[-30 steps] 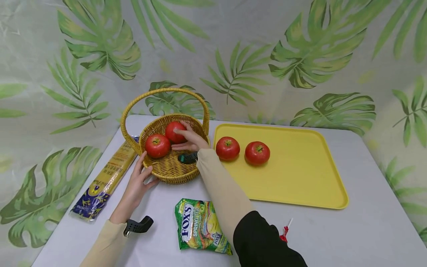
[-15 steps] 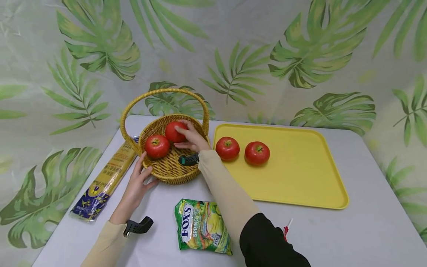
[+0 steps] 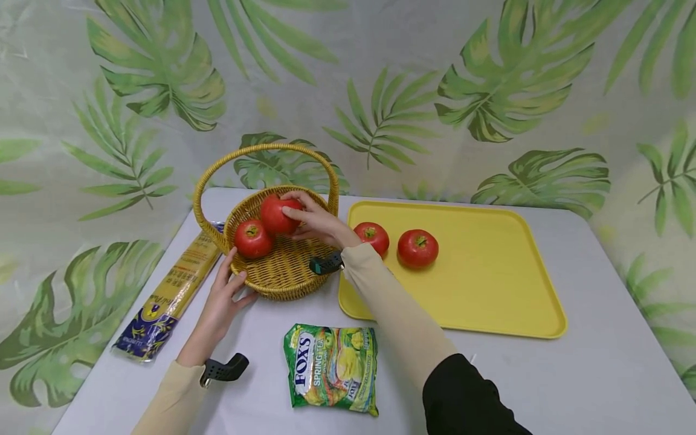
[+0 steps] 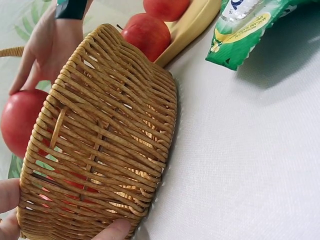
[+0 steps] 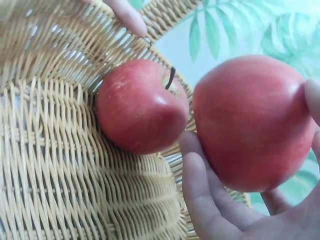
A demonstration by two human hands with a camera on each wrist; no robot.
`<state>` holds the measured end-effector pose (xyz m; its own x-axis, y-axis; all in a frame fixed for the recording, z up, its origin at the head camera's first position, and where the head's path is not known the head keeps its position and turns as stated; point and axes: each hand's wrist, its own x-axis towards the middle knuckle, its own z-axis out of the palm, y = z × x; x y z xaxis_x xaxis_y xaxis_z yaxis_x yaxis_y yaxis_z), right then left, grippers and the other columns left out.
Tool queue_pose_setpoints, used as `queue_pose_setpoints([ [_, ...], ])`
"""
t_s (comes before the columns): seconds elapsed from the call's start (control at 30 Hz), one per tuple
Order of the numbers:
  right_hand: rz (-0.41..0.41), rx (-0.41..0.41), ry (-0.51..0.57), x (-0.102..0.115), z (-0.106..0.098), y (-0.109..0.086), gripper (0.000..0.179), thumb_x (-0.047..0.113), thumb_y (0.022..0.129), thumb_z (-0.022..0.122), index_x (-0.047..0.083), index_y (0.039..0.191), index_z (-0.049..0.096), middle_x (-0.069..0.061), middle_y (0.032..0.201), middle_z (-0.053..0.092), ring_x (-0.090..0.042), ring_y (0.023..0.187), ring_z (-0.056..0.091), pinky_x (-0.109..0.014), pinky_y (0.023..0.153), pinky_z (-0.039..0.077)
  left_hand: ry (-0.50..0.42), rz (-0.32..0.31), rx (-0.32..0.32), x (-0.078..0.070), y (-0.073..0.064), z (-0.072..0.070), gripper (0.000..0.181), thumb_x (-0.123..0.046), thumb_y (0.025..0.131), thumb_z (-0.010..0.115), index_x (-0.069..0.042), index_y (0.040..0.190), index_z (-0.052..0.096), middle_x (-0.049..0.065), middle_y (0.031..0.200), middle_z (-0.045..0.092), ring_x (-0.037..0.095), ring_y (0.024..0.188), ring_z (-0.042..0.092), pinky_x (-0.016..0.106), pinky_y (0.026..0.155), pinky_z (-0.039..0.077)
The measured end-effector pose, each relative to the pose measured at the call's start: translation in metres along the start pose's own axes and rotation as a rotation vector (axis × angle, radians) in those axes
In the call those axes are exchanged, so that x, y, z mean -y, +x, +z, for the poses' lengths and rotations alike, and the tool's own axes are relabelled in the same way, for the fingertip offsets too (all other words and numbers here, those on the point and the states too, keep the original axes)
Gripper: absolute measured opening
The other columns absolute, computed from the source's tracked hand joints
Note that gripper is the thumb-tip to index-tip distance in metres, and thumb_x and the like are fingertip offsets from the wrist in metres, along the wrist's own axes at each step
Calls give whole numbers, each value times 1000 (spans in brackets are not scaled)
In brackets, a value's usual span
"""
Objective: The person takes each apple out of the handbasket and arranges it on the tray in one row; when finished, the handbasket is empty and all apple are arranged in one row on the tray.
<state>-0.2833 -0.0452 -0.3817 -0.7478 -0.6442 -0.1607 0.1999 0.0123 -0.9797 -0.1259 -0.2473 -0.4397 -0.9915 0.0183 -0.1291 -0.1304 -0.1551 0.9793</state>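
In the head view my right hand point(image 3: 322, 225) holds a red apple point(image 3: 277, 215) above the inside of the wicker basket point(image 3: 283, 275). Fingers and thumb curve around this apple, as the right wrist view also shows. A second apple point(image 5: 142, 106), its stem showing, lies in the basket beside the held one. My left hand point(image 3: 222, 302) grips the basket's near left rim; in the left wrist view fingertips sit at the rim and another digit point(image 4: 114, 230) presses the woven side. Two more apples, one point(image 3: 372, 237) partly behind my right forearm and another point(image 3: 417, 248), rest on the yellow tray point(image 3: 484, 284).
A spaghetti packet point(image 3: 171, 293) lies left of the basket, partly under its edge. The green Fox's candy bag point(image 3: 331, 368) lies in front on the white table point(image 3: 544, 386). The basket's tall handle point(image 3: 266, 147) arches over its opening. A leaf-patterned cloth hangs behind.
The apple in my right hand has risen slightly and shifted left, turning a little. My right wrist and forearm have moved right, uncovering more of the candy bag. The left hand stays put.
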Motion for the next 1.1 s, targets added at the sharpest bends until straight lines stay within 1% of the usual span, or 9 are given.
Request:
queue_pose_setpoints([
  [0.2, -86, 136, -62, 8, -5, -17, 35, 16, 101, 48, 15, 134, 38, -8, 142, 31, -39, 107, 57, -57, 94, 42, -12, 1, 10, 0, 1, 1, 60, -14, 106, 32, -25, 155, -1, 5, 158, -10, 39, 140, 15, 61, 105, 25],
  [0.3, -114, 162, -79, 11, -8, -28, 34, 15, 101, 48, 15, 133, 39, -7, 142, 30, -34, 110, 55, -56, 95, 43, -10, 0, 9, 1, 1, 1, 60, -14, 106, 32, -24, 155, -1, 5, 158, -10, 39, 140, 15, 61, 105, 25],
  [0.4, -133, 168, -110, 13, -14, -39, 34, 16, 101, 49, 14, 133, 39, -6, 143, 30, -32, 113, 53, -55, 95, 43, 4, 4, 9, 2, 1, 1, 60, -15, 106, 32, -24, 155, 0, 6, 158, -10, 39, 140, 15, 61, 104, 26],
  [0.5, -148, 159, -169, 16, -22, -52, 32, 19, 101, 48, 15, 132, 39, -3, 143, 29, -30, 113, 52, -53, 94, 44, 13, 7, 6, 2, 1, 1, 60, -16, 106, 33, -24, 155, 0, 7, 158, -10, 39, 140, 15, 61, 104, 27],
  [0.57, -163, 158, -211, 18, -28, -61, 30, 20, 101, 48, 16, 130, 40, -2, 144, 28, -29, 113, 52, -50, 92, 47, 12, 4, 2, 2, 1, 1, 60, -16, 106, 33, -24, 155, 0, 7, 158, -11, 39, 140, 15, 61, 104, 27],
  [0.7, -188, 167, -274, 20, -41, -80, 29, 20, 100, 50, 17, 127, 41, -2, 144, 27, -28, 111, 51, -50, 87, 49, 4, -3, -6, 1, 1, 1, 60, -14, 105, 32, -25, 155, 0, 6, 158, -11, 40, 140, 14, 61, 104, 26],
  [0.8, -193, 168, -299, 20, -51, -94, 34, 21, 99, 52, 18, 131, 42, -1, 145, 26, -30, 110, 52, -52, 89, 47, 8, -7, -9, 0, 1, 1, 60, -14, 106, 32, -26, 155, -1, 6, 158, -11, 39, 140, 15, 61, 104, 26],
  [0.97, -186, 138, -330, 19, -70, -117, 47, 24, 98, 54, 27, 142, 38, 4, 149, 24, -29, 118, 48, -47, 96, 44, 13, -16, -15, 0, 1, 1, 61, -15, 106, 32, -26, 155, -2, 5, 159, -12, 38, 141, 15, 60, 105, 26],
  [1.1, -169, 97, -366, 18, -86, -135, 52, 26, 98, 56, 32, 145, 36, 7, 149, 26, -26, 123, 45, -45, 97, 44, 21, -23, -19, 0, 1, 1, 61, -16, 106, 32, -27, 155, -2, 4, 159, -12, 38, 141, 14, 61, 104, 26],
])
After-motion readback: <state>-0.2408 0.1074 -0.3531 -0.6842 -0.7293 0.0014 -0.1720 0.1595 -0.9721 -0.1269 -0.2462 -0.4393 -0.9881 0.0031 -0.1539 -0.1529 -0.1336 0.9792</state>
